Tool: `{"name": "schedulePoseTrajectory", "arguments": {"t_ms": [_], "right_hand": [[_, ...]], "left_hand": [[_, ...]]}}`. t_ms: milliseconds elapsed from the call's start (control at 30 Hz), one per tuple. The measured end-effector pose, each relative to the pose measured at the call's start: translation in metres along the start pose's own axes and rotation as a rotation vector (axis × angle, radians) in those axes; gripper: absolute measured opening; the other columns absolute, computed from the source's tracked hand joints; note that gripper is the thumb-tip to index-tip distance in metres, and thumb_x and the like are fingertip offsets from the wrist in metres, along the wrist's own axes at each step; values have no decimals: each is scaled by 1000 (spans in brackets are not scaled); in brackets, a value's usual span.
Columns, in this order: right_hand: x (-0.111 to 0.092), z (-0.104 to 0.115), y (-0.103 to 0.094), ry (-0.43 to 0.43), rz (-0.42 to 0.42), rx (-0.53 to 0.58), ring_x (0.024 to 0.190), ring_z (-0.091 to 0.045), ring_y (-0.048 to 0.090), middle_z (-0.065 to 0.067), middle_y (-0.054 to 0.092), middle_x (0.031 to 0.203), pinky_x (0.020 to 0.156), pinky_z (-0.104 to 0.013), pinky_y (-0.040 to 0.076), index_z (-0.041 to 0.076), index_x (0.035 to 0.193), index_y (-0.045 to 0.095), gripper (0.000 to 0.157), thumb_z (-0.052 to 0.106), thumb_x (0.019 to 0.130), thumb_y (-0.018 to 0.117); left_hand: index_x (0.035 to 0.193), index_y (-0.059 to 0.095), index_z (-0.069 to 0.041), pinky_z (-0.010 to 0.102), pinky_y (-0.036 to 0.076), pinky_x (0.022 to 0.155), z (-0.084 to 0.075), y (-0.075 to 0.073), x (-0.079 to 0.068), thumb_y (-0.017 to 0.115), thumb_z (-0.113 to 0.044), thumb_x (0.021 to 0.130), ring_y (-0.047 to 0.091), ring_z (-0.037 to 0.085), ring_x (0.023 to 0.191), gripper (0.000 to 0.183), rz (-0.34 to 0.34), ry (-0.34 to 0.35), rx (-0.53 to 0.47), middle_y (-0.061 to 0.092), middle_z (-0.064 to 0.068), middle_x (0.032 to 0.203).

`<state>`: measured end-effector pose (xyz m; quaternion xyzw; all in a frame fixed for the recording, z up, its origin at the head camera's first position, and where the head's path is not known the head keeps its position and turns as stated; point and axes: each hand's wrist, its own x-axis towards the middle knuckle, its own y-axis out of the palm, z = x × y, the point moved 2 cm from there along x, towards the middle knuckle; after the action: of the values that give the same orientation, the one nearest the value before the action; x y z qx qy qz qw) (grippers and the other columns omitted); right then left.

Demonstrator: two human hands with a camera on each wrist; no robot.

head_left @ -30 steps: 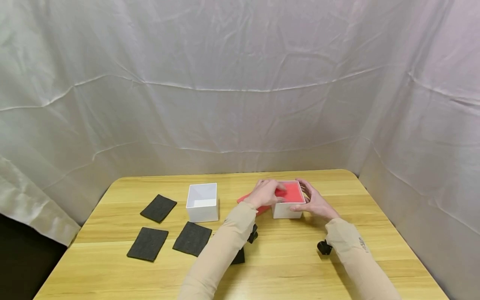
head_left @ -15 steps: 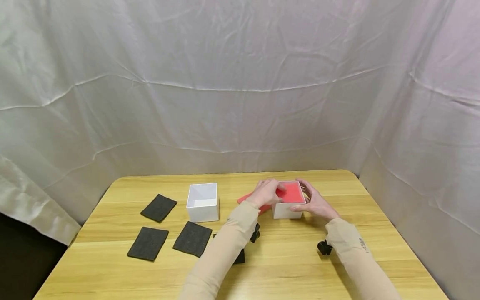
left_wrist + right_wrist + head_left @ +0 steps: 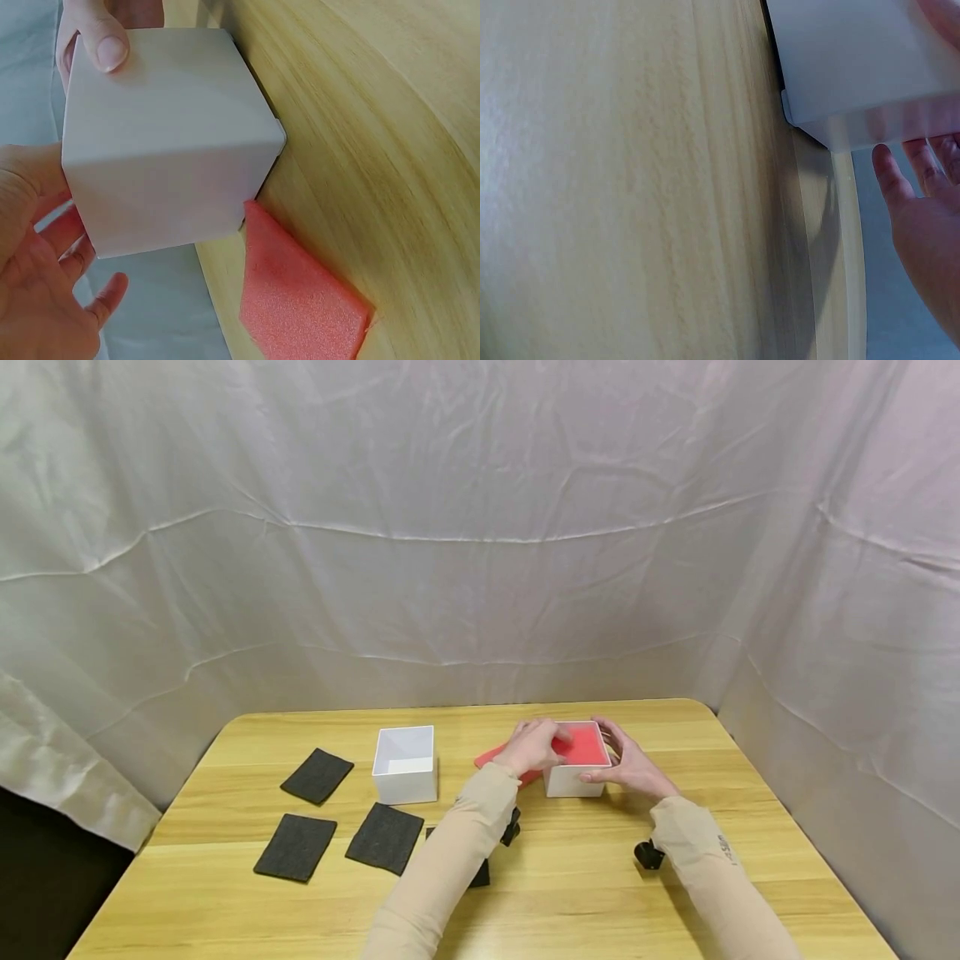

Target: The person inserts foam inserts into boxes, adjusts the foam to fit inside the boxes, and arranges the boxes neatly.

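Observation:
A square white box [image 3: 573, 783] stands right of the table's middle, a red foam sheet [image 3: 587, 746] lying near the top inside it. My right hand [image 3: 637, 768] grips this box, thumb on the front wall and fingers round the right side. My left hand [image 3: 532, 745] reaches over the left rim, thumb and forefinger at the red foam; whether they pinch it I cannot tell. Its other fingers hang loosely outside the box in the left wrist view. Partly beneath the left hand, another red foam sheet [image 3: 300, 300] lies on the table by the box.
A second white box [image 3: 407, 787], with white showing at its bottom, stands to the left. Around it lie black foam sheets [image 3: 296, 847], one partly under the left forearm. The table's far edge [image 3: 465, 707] runs behind the boxes, with a pale curtain beyond.
My left wrist and sleeve have shifted very slightly to the right. The right hand, the boxes and the sheets have stayed in place.

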<state>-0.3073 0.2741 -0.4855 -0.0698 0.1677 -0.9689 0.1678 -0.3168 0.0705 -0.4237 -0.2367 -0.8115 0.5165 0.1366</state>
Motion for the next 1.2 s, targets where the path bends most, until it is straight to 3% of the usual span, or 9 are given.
{"name": "schedulePoseTrajectory", "arguments": {"t_ms": [267,433,767,967,1033,1200], "right_hand": [[-1,2,2,-13,1,-6,152,-46,20,-26,22,164,118,-60,25,3,159,16,106,7,78,84],[-1,3,3,-13,1,-3,151,-46,21,-26,22,164,118,-60,26,3,158,16,105,7,78,84],[-1,3,3,-10,2,-6,151,-44,22,-25,22,164,117,-54,29,4,158,17,104,7,79,84],[1,2,3,-11,6,-6,152,-44,22,-25,22,164,118,-55,28,4,159,16,105,7,79,84],[1,1,3,-11,6,3,152,-44,21,-25,22,164,119,-57,26,4,159,15,106,7,79,84],[1,0,1,-2,5,8,152,-47,18,-26,20,164,121,-65,20,2,159,15,107,7,78,84]], "left_hand": [[144,57,-33,41,31,113,4,10,1,55,-16,101,37,21,140,46,99,128,112,47,-5,152],[148,51,-35,40,28,111,5,13,2,46,-12,100,31,23,142,53,128,132,120,40,-5,157],[148,51,-36,34,24,109,3,11,-1,44,-13,101,28,20,146,52,144,133,151,38,-11,159],[143,59,-29,41,26,114,14,19,-2,44,-17,105,32,19,145,42,14,190,13,47,-7,153],[142,59,-24,44,27,116,18,21,-4,46,-20,106,33,19,146,38,-37,213,-97,48,-4,153],[137,62,-13,48,32,119,29,18,-11,60,-19,101,43,25,141,36,-156,220,-487,53,8,146]]}}
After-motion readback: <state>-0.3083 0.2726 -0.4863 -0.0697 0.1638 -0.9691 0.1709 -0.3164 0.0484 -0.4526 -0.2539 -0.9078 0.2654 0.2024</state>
